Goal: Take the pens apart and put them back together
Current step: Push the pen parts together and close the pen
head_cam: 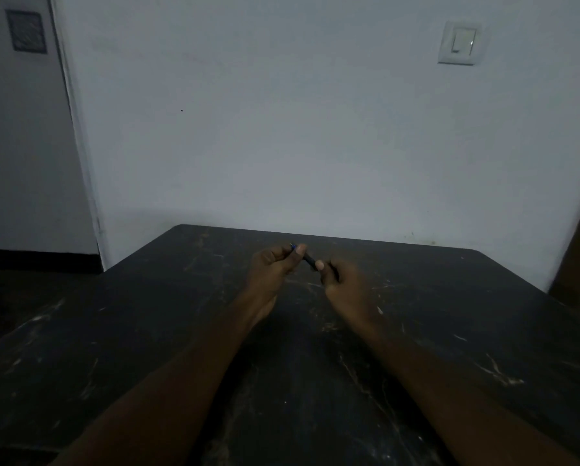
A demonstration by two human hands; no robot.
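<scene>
Above the desk [181, 331], left hand [273, 269] & right hand [345, 287] each pinch one dark pen [308, 259], both closed on it; looks whole, so prob. early, can't tell.

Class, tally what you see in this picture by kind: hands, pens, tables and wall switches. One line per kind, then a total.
Hands: 2, left hand and right hand
Pens: 1, the pen held between both hands
Tables: 1, the table
Wall switches: 1, the switch
Total: 5
</scene>
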